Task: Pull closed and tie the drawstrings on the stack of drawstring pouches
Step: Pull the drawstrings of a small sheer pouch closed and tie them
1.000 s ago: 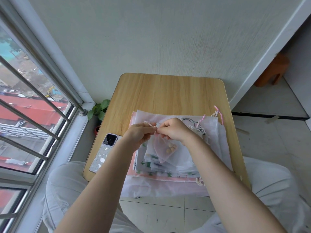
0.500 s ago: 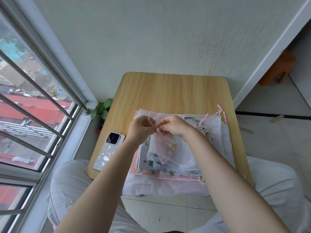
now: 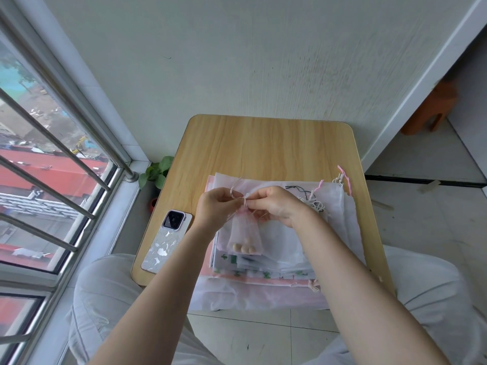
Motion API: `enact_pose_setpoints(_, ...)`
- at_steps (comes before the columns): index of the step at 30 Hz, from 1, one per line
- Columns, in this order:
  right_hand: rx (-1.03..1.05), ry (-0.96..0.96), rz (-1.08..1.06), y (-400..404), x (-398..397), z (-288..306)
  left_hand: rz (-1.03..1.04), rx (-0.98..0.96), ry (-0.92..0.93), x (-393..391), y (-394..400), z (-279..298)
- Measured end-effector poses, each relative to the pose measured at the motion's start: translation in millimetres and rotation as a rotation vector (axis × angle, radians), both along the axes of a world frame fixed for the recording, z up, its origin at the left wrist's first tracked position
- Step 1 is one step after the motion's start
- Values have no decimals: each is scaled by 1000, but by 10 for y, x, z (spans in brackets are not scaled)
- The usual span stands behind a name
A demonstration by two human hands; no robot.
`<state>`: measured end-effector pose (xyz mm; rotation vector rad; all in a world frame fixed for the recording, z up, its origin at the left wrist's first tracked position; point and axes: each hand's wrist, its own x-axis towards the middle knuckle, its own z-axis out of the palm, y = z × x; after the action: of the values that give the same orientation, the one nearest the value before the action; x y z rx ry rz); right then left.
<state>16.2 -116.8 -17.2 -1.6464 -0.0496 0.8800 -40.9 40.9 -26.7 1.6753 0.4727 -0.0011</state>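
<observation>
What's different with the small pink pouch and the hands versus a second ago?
The small pink pouch, tilted a second ago, now hangs upright with its beads along the bottom and its neck gathered. The left hand and right hand kept pinching the drawstring at its neck. The pouch stack and phone stayed put.

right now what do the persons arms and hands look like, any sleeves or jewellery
Both forearms are bare from the bottom of the picture up to the wrists, with no sleeves in view. The left hand and right hand show no gloves, watch or bracelet; any rings are too small to tell.
</observation>
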Motion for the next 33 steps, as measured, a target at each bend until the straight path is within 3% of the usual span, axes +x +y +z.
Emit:
enact_pose_setpoints(4, -14, -30, -5, 5, 1, 5, -34, -183, 49, -27, 48, -48)
enact_pose_setpoints(16, -54, -119, -45, 59, -35, 6, -36, -354, 62, -57, 51, 22)
enact_pose_setpoints(20, -55, -84, -25, 52, -26, 18, -58, -331, 82, -34, 51, 1)
enact_pose_setpoints(27, -114, -187, 37, -20, -52, 91, -87, -350, 146, -53, 15, 29)
enact_pose_setpoints(33, -146, -227, -8, -16, -30, 135, -307, -99, 176, -53, 15, 38)
